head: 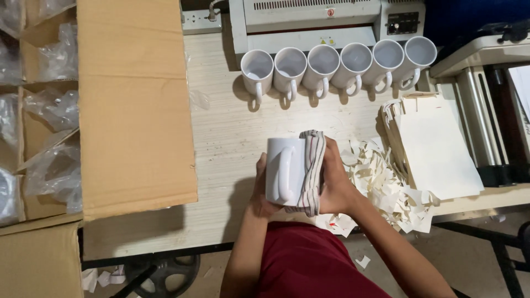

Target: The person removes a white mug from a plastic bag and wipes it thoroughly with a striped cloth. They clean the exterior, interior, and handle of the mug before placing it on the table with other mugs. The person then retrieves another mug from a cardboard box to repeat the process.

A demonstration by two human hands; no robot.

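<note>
My left grip cups the white mug from below; my right grip is clamped on a striped cloth pressed against its side, above the counter near edge. Six mugs line up far; paper scraps right.

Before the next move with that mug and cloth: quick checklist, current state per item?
1. Left hand supports the white mug from its left side: ok.
2. Right hand presses the striped cloth against the mug: ok.
3. Mug handle faces the camera, clear of both hands: ok.
4. Six white mugs upright in a row at the back of the table, apart from the held one: ok.
5. Paper scraps lie close beside the right hand: not ok.
6. Held mug's surface clean: cannot tell.
</note>
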